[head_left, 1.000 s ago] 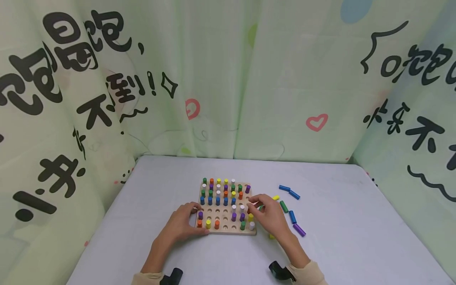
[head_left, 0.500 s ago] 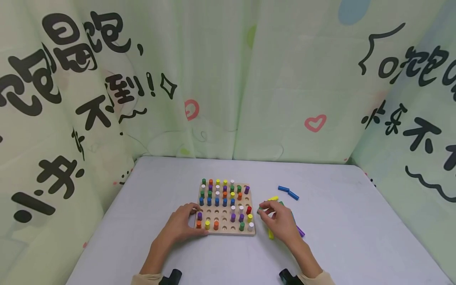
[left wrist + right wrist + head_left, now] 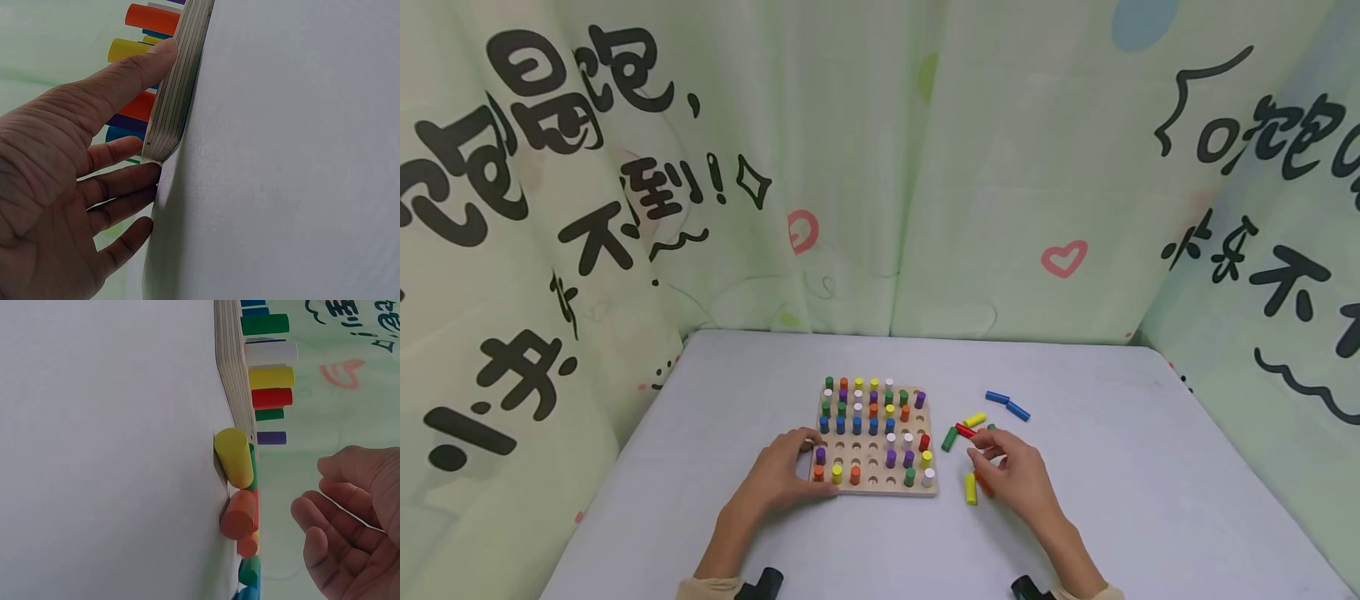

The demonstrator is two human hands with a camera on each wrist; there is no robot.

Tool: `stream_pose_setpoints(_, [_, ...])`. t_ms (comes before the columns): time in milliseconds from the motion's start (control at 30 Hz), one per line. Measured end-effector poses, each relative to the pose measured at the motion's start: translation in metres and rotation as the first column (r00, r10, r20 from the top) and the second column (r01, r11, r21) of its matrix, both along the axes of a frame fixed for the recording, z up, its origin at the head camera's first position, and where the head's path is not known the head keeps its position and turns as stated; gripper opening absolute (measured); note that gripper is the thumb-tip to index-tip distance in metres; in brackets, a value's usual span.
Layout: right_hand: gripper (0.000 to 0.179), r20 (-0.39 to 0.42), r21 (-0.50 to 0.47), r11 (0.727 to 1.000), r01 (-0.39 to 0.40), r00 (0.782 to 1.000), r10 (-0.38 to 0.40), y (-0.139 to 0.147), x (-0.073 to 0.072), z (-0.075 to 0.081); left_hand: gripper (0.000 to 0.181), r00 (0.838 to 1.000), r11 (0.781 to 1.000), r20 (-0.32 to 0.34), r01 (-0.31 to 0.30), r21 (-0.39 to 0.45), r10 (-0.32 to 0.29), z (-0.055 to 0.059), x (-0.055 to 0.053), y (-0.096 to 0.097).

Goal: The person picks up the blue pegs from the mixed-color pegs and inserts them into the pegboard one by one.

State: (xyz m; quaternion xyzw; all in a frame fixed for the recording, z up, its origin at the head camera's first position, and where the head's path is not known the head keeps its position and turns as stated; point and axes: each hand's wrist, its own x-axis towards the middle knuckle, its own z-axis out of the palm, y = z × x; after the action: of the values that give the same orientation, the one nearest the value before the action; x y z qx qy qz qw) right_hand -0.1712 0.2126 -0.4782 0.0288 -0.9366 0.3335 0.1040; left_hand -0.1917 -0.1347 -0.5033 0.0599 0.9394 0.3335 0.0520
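I find the left hand (image 3: 784, 470) gripping the near-left corner of the board (image 3: 880, 490), which lies flat on the table (image 3: 745, 383). The right hand (image 3: 1018, 477) is loosely curled, narrow gap, nothing visible within, near a loose red peg (image 3: 964, 430) and green peg (image 3: 950, 439). I recommend pinching one peg mid-length, clear of neighbours, board steady.

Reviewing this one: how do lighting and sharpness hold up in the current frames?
Head: fairly even light, no strong glare on the pale table; left wrist: dimmer, skin creases on the left hand sharp, soft shadow on the tabletop beside it; right wrist: also dim, small shadow beside the yellow peg; no obvious motion blur in any view.
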Motion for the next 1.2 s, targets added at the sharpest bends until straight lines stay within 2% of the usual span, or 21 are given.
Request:
stream_pose_setpoints(300, [0.019,0.029,0.033,0.998,0.047,0.998,-0.048,0.023,0.008,-0.001,0.073,1.0,1.0,-0.003,0.0,0.004,0.0,0.0,0.001,0.0])
stream_pose_setpoints(467, [0.02,0.032,0.079,0.994,0.069,0.997,-0.072,0.035,0.011,-0.002,0.073,1.0,1.0,0.001,-0.005,0.003,0.005,0.001,0.002,0.0])
stream_pose_setpoints(667, [0.021,0.029,0.091,0.993,0.078,0.996,-0.081,0.045,0.014,-0.001,0.072,1.0,1.0,-0.001,-0.001,0.003,0.001,0.001,0.001,-0.001])
stream_pose_setpoints(1200, [0.028,0.148,0.118,0.988,0.099,0.982,-0.116,0.049,0.007,-0.003,0.072,1.0,1.0,-0.016,0.015,0.016,-0.015,-0.001,0.0,-0.002])
